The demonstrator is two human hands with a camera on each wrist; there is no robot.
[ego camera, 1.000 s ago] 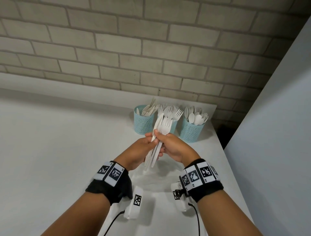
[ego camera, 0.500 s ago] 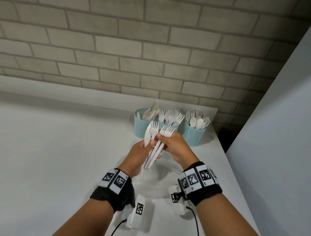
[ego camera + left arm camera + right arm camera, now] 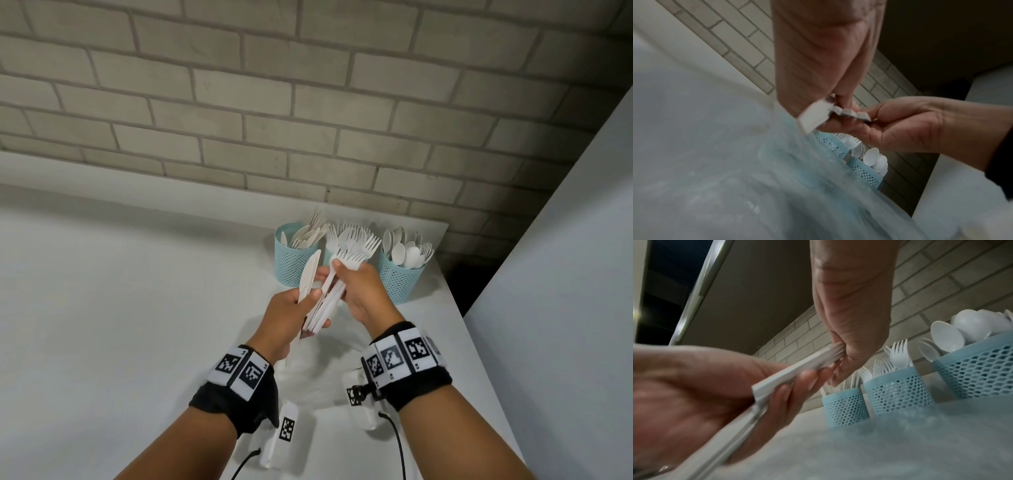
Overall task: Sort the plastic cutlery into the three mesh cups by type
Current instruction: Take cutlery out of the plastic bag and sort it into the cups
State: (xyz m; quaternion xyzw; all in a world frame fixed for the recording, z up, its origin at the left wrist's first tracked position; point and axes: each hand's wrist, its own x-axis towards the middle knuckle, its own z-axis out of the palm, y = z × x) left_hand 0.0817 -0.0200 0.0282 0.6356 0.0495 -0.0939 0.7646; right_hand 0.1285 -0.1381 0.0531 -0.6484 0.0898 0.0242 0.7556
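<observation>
We see a white tabletop (image 3: 120, 308) against a pale brick wall (image 3: 308, 102), viewed from above, with two bare hands meeting over it. Our left hand (image 3: 291, 318) has its fingers curled around the lower handles of a small bunch of white plastic cutlery, and its thumb pins a knife (image 3: 308, 275) that stands up and to the left of the rest. Our right hand (image 3: 359, 291) pinches the upper part of the same bunch, the forks (image 3: 346, 265), just under their tines. The two hands seem to be fanning the bunch apart, so that the knife is split from the forks and each kind can go to its own cup.

Behind the hands, near the far right corner of the tabletop, three light blue mesh cups stand side by side. The left cup (image 3: 291, 263) holds knives, the middle cup (image 3: 898, 395) holds forks with tines up, and the right cup (image 3: 399, 279) holds spoons with bowls up. The held bunch hovers just in front of the left and middle cups, which suits a short drop into either. In our judgement the sorting is well along, since all three cups are already quite full.

Both wrists wear black bands with square printed markers.
</observation>
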